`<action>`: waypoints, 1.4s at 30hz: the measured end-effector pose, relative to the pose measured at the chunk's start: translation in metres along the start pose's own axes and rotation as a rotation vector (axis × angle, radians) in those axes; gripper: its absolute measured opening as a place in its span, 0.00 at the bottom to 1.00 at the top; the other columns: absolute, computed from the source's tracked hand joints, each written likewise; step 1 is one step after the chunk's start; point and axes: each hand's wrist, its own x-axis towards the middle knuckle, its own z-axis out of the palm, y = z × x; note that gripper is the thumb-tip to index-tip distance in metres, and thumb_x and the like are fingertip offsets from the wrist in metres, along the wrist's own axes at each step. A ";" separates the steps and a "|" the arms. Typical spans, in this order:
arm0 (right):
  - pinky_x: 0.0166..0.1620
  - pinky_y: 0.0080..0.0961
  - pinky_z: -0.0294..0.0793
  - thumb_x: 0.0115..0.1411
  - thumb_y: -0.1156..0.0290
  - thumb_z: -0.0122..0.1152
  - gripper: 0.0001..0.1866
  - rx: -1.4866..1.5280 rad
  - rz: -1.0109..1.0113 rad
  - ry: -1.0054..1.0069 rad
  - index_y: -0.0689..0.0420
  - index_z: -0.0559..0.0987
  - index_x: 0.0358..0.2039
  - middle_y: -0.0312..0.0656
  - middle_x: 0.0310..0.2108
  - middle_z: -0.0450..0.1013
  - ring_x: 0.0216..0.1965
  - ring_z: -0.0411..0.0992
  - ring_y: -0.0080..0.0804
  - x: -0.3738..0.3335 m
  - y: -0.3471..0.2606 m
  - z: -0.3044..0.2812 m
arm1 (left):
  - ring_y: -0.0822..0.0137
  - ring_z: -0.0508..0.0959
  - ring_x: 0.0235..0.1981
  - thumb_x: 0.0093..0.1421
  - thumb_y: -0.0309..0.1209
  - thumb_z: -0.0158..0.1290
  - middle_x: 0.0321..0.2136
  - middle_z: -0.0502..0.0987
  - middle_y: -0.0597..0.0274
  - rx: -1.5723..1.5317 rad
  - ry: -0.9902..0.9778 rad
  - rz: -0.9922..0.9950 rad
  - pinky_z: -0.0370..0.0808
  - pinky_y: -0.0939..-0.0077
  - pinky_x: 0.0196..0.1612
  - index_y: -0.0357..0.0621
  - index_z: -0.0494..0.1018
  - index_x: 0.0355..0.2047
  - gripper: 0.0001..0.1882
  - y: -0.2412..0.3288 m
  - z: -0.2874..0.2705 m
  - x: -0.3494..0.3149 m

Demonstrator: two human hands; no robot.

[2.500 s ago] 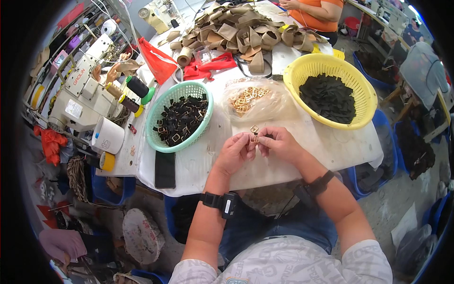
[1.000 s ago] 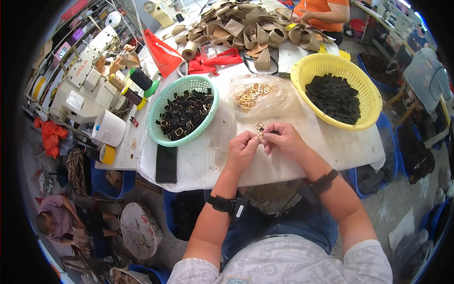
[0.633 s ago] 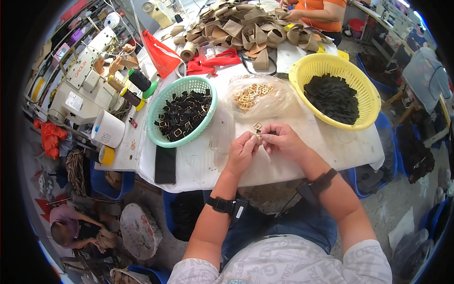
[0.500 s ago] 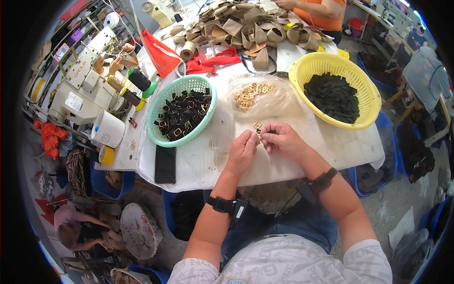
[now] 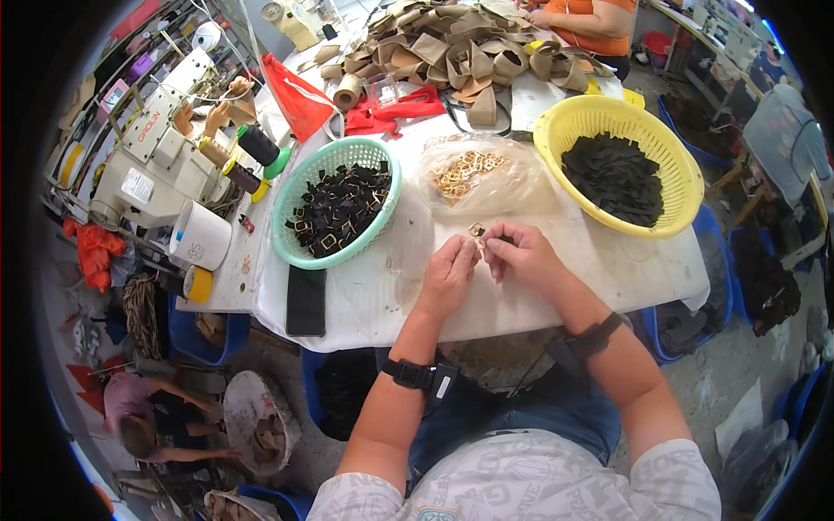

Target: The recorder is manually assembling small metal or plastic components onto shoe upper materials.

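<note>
I see the left hand [image 5: 447, 271] pinching a gold buckle [image 5: 476, 230], poking out at one o'clock from it, ten from the right hand [image 5: 526, 254], whose hold I can't tell

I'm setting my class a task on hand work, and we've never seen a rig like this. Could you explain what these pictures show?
No robot here: these are a person's hands. A wide fisheye camera worn on the head looks down, bending straight edges near the rim. The left hand and right hand hold a small gold-coloured frame between their fingertips; each finger's exact grip is unclear. On the white-covered table are a green basket of black pieces with frames, a clear bag of gold-coloured links, a yellow basket of black strips and a dark phone.
</note>
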 end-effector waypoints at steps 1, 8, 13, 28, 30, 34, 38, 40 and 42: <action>0.25 0.18 0.72 0.64 0.72 0.52 0.06 0.028 -0.018 0.042 0.61 0.73 0.39 0.37 0.25 0.72 0.21 0.71 0.22 -0.001 -0.003 0.002 | 0.82 0.58 0.17 0.69 0.32 0.43 0.18 0.61 0.74 -0.009 0.004 0.006 0.56 0.87 0.19 0.41 0.67 0.27 0.13 0.001 0.001 0.000; 0.24 0.15 0.71 0.64 0.76 0.51 0.08 -0.230 -0.185 0.345 0.64 0.74 0.41 0.39 0.28 0.74 0.20 0.70 0.20 -0.003 -0.002 0.006 | 0.82 0.61 0.19 0.68 0.33 0.44 0.19 0.66 0.73 -0.112 0.004 -0.051 0.60 0.84 0.21 0.41 0.68 0.26 0.14 0.000 -0.005 0.001; 0.27 0.16 0.72 0.58 0.85 0.55 0.09 -0.426 -0.556 0.298 0.64 0.75 0.39 0.40 0.30 0.74 0.23 0.71 0.21 -0.006 0.010 0.006 | 0.82 0.60 0.16 0.68 0.31 0.43 0.18 0.63 0.73 -0.040 0.041 0.001 0.57 0.87 0.18 0.42 0.67 0.24 0.14 0.000 -0.003 0.000; 0.25 0.18 0.69 0.51 0.87 0.59 0.08 -0.672 -0.644 0.277 0.63 0.77 0.33 0.39 0.27 0.73 0.22 0.69 0.19 -0.011 0.005 0.014 | 0.80 0.63 0.17 0.65 0.30 0.47 0.14 0.65 0.71 0.295 0.137 0.222 0.60 0.81 0.20 0.39 0.70 0.24 0.13 -0.002 0.001 -0.001; 0.24 0.18 0.69 0.50 0.87 0.59 0.08 -0.706 -0.668 0.297 0.63 0.76 0.31 0.39 0.27 0.73 0.21 0.69 0.20 -0.011 0.003 0.017 | 0.77 0.63 0.17 0.64 0.29 0.48 0.14 0.66 0.66 0.357 0.185 0.276 0.61 0.78 0.20 0.37 0.70 0.24 0.12 -0.004 0.002 -0.001; 0.23 0.18 0.68 0.47 0.87 0.60 0.08 -0.763 -0.738 0.304 0.63 0.75 0.29 0.40 0.27 0.72 0.19 0.68 0.22 -0.011 0.000 0.019 | 0.71 0.64 0.16 0.62 0.27 0.50 0.14 0.66 0.55 0.470 0.219 0.375 0.63 0.73 0.21 0.35 0.70 0.24 0.10 -0.004 0.005 -0.002; 0.22 0.18 0.68 0.46 0.87 0.60 0.09 -0.810 -0.785 0.321 0.62 0.75 0.28 0.40 0.27 0.72 0.18 0.68 0.23 -0.010 0.000 0.020 | 0.61 0.65 0.15 0.60 0.25 0.51 0.16 0.66 0.49 0.510 0.233 0.422 0.64 0.69 0.21 0.34 0.68 0.23 0.09 0.001 0.008 -0.003; 0.22 0.19 0.67 0.45 0.87 0.60 0.09 -0.838 -0.792 0.357 0.62 0.75 0.28 0.40 0.27 0.72 0.18 0.68 0.24 -0.010 0.001 0.019 | 0.56 0.65 0.15 0.60 0.25 0.51 0.17 0.67 0.47 0.534 0.249 0.436 0.64 0.68 0.21 0.34 0.68 0.23 0.09 0.002 0.009 -0.003; 0.22 0.20 0.67 0.45 0.87 0.60 0.09 -0.845 -0.791 0.363 0.62 0.74 0.27 0.41 0.26 0.72 0.18 0.68 0.25 -0.010 0.002 0.018 | 0.53 0.67 0.16 0.59 0.24 0.51 0.17 0.68 0.46 0.544 0.252 0.440 0.65 0.67 0.22 0.35 0.68 0.23 0.09 0.001 0.010 -0.003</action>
